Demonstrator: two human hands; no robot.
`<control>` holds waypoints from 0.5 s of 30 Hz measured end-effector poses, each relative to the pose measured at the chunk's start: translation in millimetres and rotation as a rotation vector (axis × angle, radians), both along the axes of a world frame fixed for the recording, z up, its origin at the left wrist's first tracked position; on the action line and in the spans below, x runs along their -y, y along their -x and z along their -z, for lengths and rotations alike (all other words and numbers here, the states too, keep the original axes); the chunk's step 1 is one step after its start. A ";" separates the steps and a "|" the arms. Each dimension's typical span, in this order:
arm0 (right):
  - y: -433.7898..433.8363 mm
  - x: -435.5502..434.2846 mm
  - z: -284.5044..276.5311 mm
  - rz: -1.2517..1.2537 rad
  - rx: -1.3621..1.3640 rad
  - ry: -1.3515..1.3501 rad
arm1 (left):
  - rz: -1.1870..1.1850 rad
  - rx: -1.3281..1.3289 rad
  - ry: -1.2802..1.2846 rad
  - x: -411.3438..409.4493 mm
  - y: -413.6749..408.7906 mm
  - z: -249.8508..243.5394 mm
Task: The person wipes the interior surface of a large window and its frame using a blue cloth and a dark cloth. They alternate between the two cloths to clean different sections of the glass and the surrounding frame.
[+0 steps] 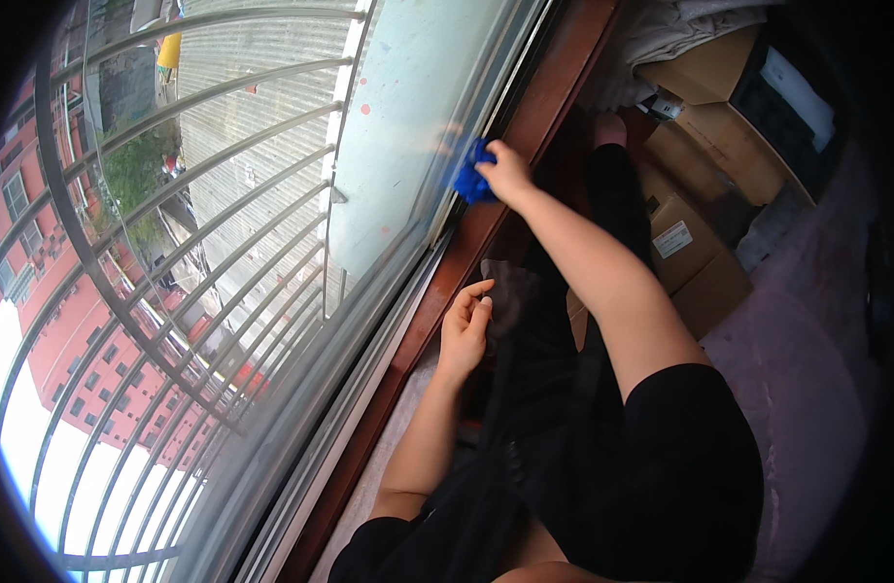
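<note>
My right hand (507, 175) is closed around a crumpled blue cloth (476, 175), at the lower edge of the window glass (410, 131), just beside the reddish-brown wooden sill (523, 120). A faint reflection of the hand and cloth shows in the pane. My left hand (464, 331) hovers over the sill nearer to my body, its fingers curled and the thumb close to the index finger. Right behind those fingertips is a thin, dark, see-through sheet (512, 291); whether the fingers pinch it is unclear.
Metal window tracks (345, 408) run along the sill. Outside stands a curved metal bar guard (155, 364), with a corrugated roof (265, 80) beyond. To my right lie open cardboard boxes (698, 248), beside a pale purple bedcover (804, 350). A bare foot (610, 130) shows near the boxes.
</note>
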State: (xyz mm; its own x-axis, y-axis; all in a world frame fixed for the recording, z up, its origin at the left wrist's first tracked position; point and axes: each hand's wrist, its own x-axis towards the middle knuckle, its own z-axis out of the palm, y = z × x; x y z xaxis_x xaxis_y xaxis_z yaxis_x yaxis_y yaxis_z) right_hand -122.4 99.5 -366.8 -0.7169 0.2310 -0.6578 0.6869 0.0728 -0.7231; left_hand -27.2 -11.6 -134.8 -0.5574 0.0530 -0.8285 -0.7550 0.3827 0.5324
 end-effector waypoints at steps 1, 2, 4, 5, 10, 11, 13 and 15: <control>8.1 -13.0 19.9 0.218 -0.103 0.090 | -0.005 0.004 -0.008 -0.2 0.2 0.0; 22.7 -26.2 22.2 0.393 -0.110 0.091 | -0.023 0.007 -0.014 0.7 -1.9 1.1; 46.4 -48.2 17.3 0.556 -0.045 0.102 | -0.062 -0.008 -0.032 6.5 -6.6 8.5; 49.3 -46.2 18.8 0.514 -0.041 -0.040 | -0.079 -0.015 -0.040 8.5 -7.9 10.3; 4.3 19.0 24.1 0.304 -0.011 -0.086 | -0.046 -0.039 0.020 4.1 0.0 1.7; -9.7 36.5 15.3 0.237 0.041 -0.039 | -0.074 -0.049 0.017 6.8 -1.7 4.3; -37.2 69.9 10.0 0.066 0.116 0.059 | -0.126 -0.066 0.012 6.5 -1.5 3.2; -48.2 87.0 -13.8 -0.271 0.268 0.061 | -0.176 -0.084 0.010 1.6 5.0 -3.3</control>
